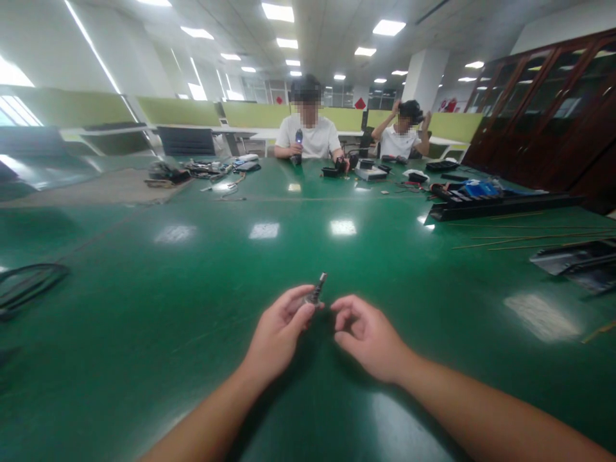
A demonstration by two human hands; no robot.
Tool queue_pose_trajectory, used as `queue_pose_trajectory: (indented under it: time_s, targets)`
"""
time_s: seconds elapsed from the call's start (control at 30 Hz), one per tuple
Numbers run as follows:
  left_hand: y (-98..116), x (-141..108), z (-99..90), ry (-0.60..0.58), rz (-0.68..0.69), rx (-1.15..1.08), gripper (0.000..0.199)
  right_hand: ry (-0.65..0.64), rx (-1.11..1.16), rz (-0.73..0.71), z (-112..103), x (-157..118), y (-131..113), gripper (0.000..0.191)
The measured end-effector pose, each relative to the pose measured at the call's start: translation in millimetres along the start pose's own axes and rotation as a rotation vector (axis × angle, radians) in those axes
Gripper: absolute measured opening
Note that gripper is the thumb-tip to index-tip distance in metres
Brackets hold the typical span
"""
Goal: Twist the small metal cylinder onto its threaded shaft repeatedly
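Observation:
My left hand [279,330] pinches a small metal part with a stepped shaft [317,289] between thumb and fingers. The shaft tilts up and to the right, its bright tip on top. Just to the right is my right hand [368,333], its fingers curled and a little apart, touching nothing that I can see. Both hands are over the near middle of the green table [216,256]. The base of the metal part is partly hidden by my left fingers.
Black cable coils [33,282] lie at the left. Metal channels [577,263], thin rods [529,239] and a long black tray [481,206] are on the right. Two people [308,131] [402,138] sit across the table, behind tools and loose parts.

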State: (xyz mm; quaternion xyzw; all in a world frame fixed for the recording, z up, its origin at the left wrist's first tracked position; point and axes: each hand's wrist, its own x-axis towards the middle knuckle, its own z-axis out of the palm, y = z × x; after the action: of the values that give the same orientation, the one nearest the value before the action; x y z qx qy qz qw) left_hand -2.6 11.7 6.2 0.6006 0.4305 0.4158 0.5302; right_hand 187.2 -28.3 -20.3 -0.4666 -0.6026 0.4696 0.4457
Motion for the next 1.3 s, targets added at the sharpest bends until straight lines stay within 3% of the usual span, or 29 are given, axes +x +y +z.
queue_pose_trajectory:
  time_s: [0.13,0.4,0.77,1.03,1.17,1.3]
  targets:
    - [-4,2,-0.9,0.025,-0.02,-0.075,0.05,-0.014,-0.031,-0.013,-1,0,0,0.038]
    - [-2,-1,0.2,-0.019,0.075,0.013,0.034,-0.027,-0.068,-0.014,-2,0,-1,0.039]
    - [-6,-1,-0.6,-0.039,0.089,0.085,0.03,-0.04,-0.069,-0.008,-2,-1,-4,0.038]
    - [4,-6,0.4,-0.125,0.313,0.353,0.028,-0.008,0.027,-0.075,-1,2,-2,0.035]
    - [2,-8,3.0,-0.089,0.234,0.305,0.038,0.0,0.047,-0.069,-2,1,-4,0.035]
    - [3,-10,5.4,-0.078,0.188,0.313,0.024,0.015,0.045,-0.075,-2,1,-3,0.032]
